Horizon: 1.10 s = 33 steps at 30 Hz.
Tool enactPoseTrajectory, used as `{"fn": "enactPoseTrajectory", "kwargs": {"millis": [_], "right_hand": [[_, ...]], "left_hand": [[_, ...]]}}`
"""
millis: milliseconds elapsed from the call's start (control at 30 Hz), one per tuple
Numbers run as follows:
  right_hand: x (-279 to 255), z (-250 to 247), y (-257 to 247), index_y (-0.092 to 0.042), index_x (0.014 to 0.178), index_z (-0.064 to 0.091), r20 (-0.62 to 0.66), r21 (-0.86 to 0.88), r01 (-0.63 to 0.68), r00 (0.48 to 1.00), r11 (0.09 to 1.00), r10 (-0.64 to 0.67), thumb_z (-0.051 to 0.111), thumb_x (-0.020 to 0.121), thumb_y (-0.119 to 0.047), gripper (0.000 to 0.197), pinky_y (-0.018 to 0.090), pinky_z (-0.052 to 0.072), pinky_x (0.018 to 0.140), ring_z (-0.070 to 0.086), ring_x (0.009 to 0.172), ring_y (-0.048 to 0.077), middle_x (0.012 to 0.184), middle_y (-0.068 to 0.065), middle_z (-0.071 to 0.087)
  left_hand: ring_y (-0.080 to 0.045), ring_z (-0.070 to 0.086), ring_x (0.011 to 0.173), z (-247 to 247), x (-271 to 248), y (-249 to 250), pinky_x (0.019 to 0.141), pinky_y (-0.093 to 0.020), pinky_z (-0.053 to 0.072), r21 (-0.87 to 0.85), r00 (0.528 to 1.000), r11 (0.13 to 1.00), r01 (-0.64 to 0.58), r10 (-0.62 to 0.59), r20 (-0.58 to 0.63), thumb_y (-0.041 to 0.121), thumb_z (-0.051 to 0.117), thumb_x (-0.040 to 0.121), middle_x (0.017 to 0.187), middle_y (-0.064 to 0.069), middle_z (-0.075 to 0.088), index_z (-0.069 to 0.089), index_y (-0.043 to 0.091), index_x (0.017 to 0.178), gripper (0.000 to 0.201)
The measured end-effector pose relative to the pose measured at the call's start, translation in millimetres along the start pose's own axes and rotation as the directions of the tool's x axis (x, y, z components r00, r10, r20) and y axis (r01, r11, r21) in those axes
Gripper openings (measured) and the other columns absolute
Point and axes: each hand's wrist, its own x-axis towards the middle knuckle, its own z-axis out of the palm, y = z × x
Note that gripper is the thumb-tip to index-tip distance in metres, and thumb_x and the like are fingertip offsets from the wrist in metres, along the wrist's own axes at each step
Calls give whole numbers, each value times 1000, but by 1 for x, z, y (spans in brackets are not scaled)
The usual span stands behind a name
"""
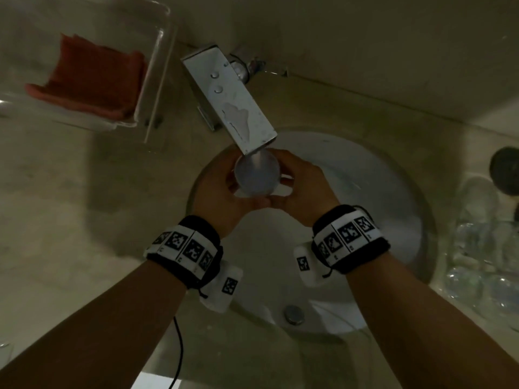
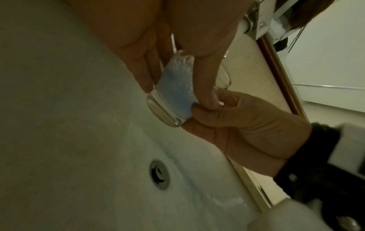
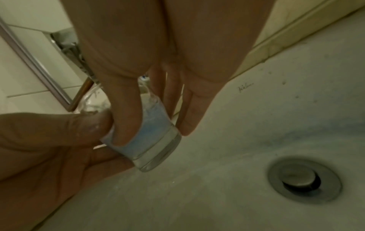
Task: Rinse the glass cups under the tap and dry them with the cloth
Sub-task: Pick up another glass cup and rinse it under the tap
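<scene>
A clear glass cup point(image 1: 257, 175) is upright under the spout of the square chrome tap point(image 1: 229, 96), and water runs into it. It holds whitish, foamy water point(image 2: 173, 90). My left hand point(image 1: 222, 192) grips the cup from the left, thumb and fingers around its wall. My right hand point(image 1: 303, 189) grips it from the right, with its thumb point(image 3: 126, 121) on the near side of the cup point(image 3: 156, 132). A folded red cloth point(image 1: 92, 77) lies in a clear tray point(image 1: 157, 80) at the back left.
The hands are over a white basin point(image 1: 379, 192) with a metal drain plug point(image 1: 294, 314). Several other glass cups point(image 1: 477, 248) stand on the counter to the right, beside a dark round object point(image 1: 505, 169). A black cable hangs from my left wristband.
</scene>
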Motion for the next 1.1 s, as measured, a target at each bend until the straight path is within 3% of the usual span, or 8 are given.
{"fn": "enactPoseTrajectory", "kwargs": {"millis": [100, 200, 367, 467, 633, 800, 933, 1100], "right_hand": [[-1, -2, 1, -12, 147, 47, -10, 18, 16, 1000, 1000, -16, 91, 73, -14, 86, 11, 50, 97, 61, 121, 12, 137, 3, 63], [-2, -3, 3, -13, 147, 46, -1, 55, -7, 1000, 998, 7, 90, 73, -14, 86, 11, 50, 97, 60, 121, 10, 137, 0, 61], [-6, -3, 5, -17, 144, 46, 8, 81, -76, 997, 994, 75, 87, 77, -24, 79, 17, 54, 93, 63, 115, 10, 131, -5, 62], [-4, 0, 10, -21, 141, 48, 57, 71, -237, 971, 969, 233, 78, 84, -45, 69, 34, 60, 91, 69, 106, 14, 125, -1, 68], [-7, 6, 11, -1, 104, 72, 140, 78, -435, 896, 897, 422, 61, 91, -58, 59, 29, 63, 68, 72, 69, 16, 89, 12, 77], [-6, 8, 10, 1, 80, 74, 129, 59, -475, 876, 878, 465, 56, 90, -66, 70, 21, 59, 57, 68, 51, 13, 67, 12, 74], [2, 12, 8, 6, 88, 74, 67, 60, -426, 904, 903, 422, 57, 89, -68, 76, 42, 64, 77, 73, 66, 24, 75, 14, 76], [7, 12, 2, -6, 92, 74, -20, 36, -400, 916, 916, 401, 50, 58, -92, 95, 46, 62, 82, 74, 80, 28, 84, 12, 76]], "left_hand": [[-5, 66, 110, 0, -1, 1, 96, -43, 57, -75, 1000, 997, 14, -14, 9, 7, 94, 58, 118, 13, 66, 57, 35, 117, 75], [-14, 65, 116, 1, 0, 3, 97, -49, 56, -96, 1000, 995, 16, -14, 20, 32, 92, 51, 120, 12, 67, 58, 41, 117, 74], [-3, 65, 108, 2, 5, -2, 94, -28, 53, 12, 999, 999, 49, -49, 20, 46, 83, 56, 117, 15, 66, 56, 36, 119, 69], [-18, 71, 104, 2, 5, -3, 89, -36, 59, 68, 978, 976, 206, -208, 13, 49, 78, 77, 111, 2, 73, 66, 21, 119, 52], [-10, 72, 67, 9, 1, 1, 64, -17, 58, 117, 870, 864, 490, -493, -8, 56, 57, 93, 78, -10, 75, 75, 3, 81, 57], [-36, 73, 88, 12, 0, 4, 78, -48, 63, 18, 807, 807, 590, -589, -42, 60, 64, 86, 94, -25, 74, 73, -8, 100, 70], [-22, 69, 75, 12, 8, 9, 61, -27, 61, 26, 837, 837, 546, -546, -35, 53, 56, 95, 85, -14, 70, 72, 9, 110, 49], [-11, 71, 60, 8, 13, 9, 48, -17, 54, -63, 861, 863, 501, -504, -65, 52, 56, 95, 70, -2, 71, 71, 14, 73, 46]]}}
